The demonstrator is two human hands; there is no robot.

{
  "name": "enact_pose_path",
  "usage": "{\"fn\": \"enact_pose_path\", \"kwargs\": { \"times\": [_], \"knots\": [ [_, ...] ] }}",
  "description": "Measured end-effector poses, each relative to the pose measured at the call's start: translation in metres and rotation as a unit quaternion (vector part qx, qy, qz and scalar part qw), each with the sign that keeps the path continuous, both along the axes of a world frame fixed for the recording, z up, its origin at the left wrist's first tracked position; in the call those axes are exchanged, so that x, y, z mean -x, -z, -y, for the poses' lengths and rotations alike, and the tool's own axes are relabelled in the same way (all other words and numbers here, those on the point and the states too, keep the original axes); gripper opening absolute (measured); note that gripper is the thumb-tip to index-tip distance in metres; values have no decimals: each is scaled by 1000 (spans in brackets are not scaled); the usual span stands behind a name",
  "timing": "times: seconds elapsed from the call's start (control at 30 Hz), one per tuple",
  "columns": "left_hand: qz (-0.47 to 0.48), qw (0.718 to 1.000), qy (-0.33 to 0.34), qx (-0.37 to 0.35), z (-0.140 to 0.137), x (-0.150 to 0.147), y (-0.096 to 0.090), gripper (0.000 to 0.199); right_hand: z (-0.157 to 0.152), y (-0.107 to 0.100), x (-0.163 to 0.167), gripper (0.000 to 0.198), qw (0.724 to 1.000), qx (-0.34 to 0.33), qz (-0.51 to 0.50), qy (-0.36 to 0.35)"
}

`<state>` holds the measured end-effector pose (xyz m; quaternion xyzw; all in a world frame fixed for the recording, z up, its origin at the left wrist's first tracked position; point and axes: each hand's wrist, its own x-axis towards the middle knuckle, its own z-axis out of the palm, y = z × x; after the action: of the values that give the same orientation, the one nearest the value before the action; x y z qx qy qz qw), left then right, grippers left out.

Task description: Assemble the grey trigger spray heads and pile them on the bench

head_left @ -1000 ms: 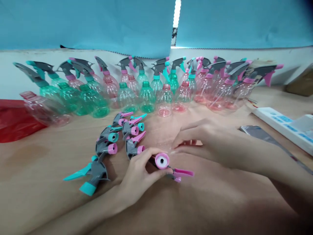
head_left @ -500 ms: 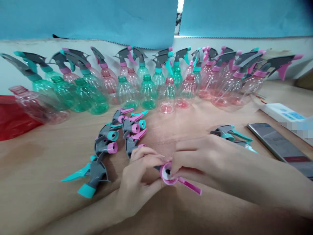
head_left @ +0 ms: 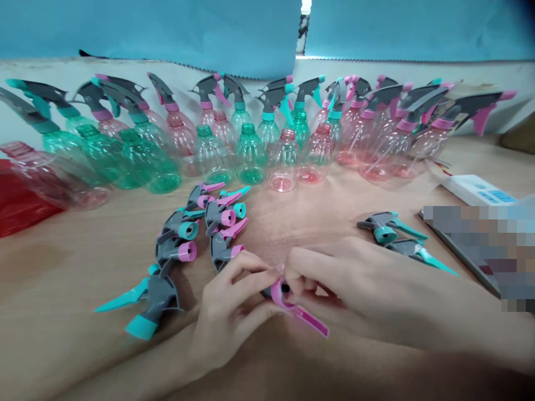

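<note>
My left hand (head_left: 234, 303) is closed around a grey trigger spray head (head_left: 265, 292). The pink collar (head_left: 276, 293) of this head faces me with its dark hole showing, and its pink trigger points down to the right. Against the collar's right side, my right hand (head_left: 330, 273) is curled with fingers pressed together at the opening; its fingertips are hidden, so I cannot make out any small part in them. Left of my left hand lie several loose spray heads, among them a teal-collared one (head_left: 156, 303) and a pink-collared one (head_left: 178, 249).
Open-necked bottles, such as a green one (head_left: 249, 159) and a pink one (head_left: 282, 167), stand before a row of bottles with spray heads. Two teal-trigger heads (head_left: 387, 227) lie beyond my right wrist, near a phone (head_left: 460, 250) and white box (head_left: 476, 189). Red plastic (head_left: 20, 206) lies left.
The spray head has turned slightly in my left hand, so the collar opening shows less. My right fingers have curled tighter over its rim. The whole view has shifted a little.
</note>
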<state>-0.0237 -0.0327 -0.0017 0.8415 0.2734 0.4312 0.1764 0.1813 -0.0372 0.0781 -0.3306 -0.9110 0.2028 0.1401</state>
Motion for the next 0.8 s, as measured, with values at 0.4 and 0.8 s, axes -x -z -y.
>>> {"fn": "enact_pose_path", "kwargs": {
  "times": [0.4, 0.8],
  "knots": [
    [-15, 998, -58, 4, -1, 0, 2, 12, 1, 12, 8, 22, 995, 7, -95, 44],
    [-23, 997, -76, -21, -1, -2, 1, 17, 3, 22, 15, 18, 985, -62, -74, 141]
  ]
}}
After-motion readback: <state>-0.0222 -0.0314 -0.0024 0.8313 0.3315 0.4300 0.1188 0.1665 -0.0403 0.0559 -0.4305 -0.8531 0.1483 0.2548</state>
